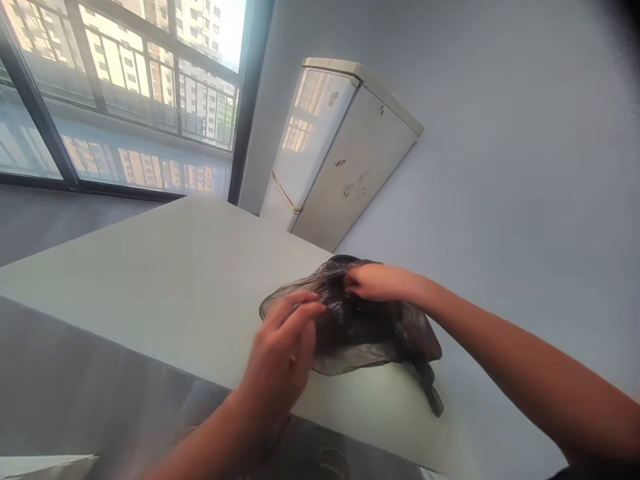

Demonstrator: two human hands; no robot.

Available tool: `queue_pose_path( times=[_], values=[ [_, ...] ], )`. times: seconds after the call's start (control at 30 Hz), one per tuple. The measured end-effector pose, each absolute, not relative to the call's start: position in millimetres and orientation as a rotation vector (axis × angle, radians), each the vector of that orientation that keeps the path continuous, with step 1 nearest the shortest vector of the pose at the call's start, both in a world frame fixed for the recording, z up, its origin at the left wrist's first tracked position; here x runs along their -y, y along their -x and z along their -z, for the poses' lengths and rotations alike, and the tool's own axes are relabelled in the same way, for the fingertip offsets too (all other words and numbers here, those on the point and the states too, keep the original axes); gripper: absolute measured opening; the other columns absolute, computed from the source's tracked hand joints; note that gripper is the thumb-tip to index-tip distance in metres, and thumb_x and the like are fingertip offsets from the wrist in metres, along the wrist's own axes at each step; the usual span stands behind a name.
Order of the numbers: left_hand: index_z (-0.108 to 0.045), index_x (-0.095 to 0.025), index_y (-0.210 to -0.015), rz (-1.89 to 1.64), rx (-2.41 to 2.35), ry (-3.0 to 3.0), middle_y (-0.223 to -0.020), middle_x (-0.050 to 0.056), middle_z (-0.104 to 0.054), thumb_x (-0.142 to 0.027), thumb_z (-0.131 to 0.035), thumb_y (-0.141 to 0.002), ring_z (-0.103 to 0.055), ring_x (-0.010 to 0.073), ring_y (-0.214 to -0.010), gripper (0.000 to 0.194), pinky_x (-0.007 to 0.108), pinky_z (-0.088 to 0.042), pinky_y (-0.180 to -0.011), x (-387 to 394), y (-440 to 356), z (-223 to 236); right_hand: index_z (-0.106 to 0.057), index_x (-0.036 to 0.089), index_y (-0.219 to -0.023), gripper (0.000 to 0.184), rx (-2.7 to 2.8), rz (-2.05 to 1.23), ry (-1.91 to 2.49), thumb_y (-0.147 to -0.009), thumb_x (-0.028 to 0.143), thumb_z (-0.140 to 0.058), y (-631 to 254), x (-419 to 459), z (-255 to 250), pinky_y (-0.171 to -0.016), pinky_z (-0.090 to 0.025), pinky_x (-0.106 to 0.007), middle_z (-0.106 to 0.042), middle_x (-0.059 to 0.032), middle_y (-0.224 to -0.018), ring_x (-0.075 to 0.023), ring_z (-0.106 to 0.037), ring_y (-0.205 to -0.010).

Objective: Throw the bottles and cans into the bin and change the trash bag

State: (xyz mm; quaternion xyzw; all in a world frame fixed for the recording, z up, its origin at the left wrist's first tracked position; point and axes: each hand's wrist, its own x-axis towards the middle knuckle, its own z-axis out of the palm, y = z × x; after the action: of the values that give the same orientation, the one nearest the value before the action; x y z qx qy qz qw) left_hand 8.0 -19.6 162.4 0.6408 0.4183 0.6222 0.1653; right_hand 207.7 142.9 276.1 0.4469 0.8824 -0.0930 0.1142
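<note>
A thin black plastic bag (345,333), partly see-through and crumpled, lies spread over something dark on the white table. At its far side a dark curved rim (345,258) shows; what it belongs to is mostly covered. My right hand (373,283) reaches over the bag from the right, its fingers curled into the plastic with their tips hidden. Near the bag's left side is my left hand (283,343), its fingers bent and slightly apart, with nothing visible in them. A twisted tail of the bag (430,390) trails toward the near right.
The white table (165,287) stretches away to the left, its near edge below my hands. A white fridge (330,153) stands beyond it against the grey wall (500,153). A sliding glass door (135,100) is at the far left. A pale object (45,465) sits bottom left.
</note>
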Motion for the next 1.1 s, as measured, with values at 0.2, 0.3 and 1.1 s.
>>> queue_pose_path(
  times=[0.2, 0.3, 1.1],
  values=[
    [-0.056, -0.021, -0.147, -1.448, -1.092, -1.721, -0.145, 0.011, -0.065, -0.050, -0.047, -0.106, -0.057, 0.0294, -0.138, 0.051, 0.047, -0.039, -0.123, -79, -23, -152, -0.077, 0.019, -0.109, 0.022, -2.833, -0.003, -1.663, -0.095, 0.023, -0.061, -250, -150, -298, -0.095, -0.051, -0.034, -0.076, -0.0103, -0.118, -0.0262, -0.070, -0.103],
    [-0.054, -0.020, -0.149, -1.355, -1.009, -1.613, -0.147, 0.011, -0.064, -0.064, -0.037, -0.106, -0.056, 0.0297, -0.140, 0.064, 0.047, -0.038, -0.124, -106, -25, -147, -0.076, 0.018, -0.114, 0.035, -2.664, 0.567, -1.714, -0.107, 0.039, -0.048, -271, -168, -279, -0.100, -0.052, -0.037, -0.075, -0.0118, -0.125, -0.0264, -0.070, -0.108],
    [-0.032, -0.025, -0.164, -1.242, -0.879, -1.774, -0.169, 0.016, -0.037, -0.070, -0.071, -0.087, -0.039, 0.0369, -0.154, 0.097, 0.048, -0.037, -0.127, -63, 0, -105, -0.077, 0.025, -0.093, 0.020, -3.527, 0.811, -1.213, -0.099, 0.038, -0.064, -391, -124, -243, -0.092, -0.052, -0.037, -0.071, -0.0073, -0.103, -0.0218, -0.067, -0.094]
  ],
)
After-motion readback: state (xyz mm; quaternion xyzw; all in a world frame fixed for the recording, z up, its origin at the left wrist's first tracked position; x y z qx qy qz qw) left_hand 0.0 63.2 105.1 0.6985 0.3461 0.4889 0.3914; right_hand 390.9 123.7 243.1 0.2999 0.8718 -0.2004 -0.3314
